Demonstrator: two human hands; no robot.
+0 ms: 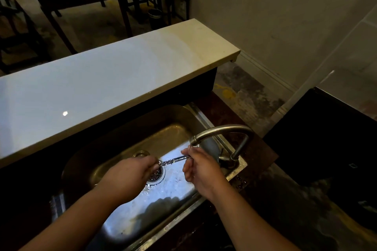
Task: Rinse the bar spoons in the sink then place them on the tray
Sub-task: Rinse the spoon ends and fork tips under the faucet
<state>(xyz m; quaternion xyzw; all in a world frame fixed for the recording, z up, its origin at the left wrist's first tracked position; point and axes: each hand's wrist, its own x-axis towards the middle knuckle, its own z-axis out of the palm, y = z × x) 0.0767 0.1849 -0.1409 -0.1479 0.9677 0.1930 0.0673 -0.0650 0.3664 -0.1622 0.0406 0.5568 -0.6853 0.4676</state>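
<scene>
Item, left hand (130, 171): I read it pinched on one end of the bar spoons (174, 160). Item, right hand (201, 167): fingers closed on the other end, at 3 o'clock of the left. Spoons: held level over the drain (156, 174), below the faucet (222, 134) spout, inside the sink (106, 149). Step, my judgement: rinsing. Next: lift clear and find the tray, not in view.

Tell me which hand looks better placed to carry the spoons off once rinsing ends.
Probably left. The left hand closes around one end of the spoons over the sink, while the right hand only pinches the other end beside the tap. No tray is visible.
</scene>
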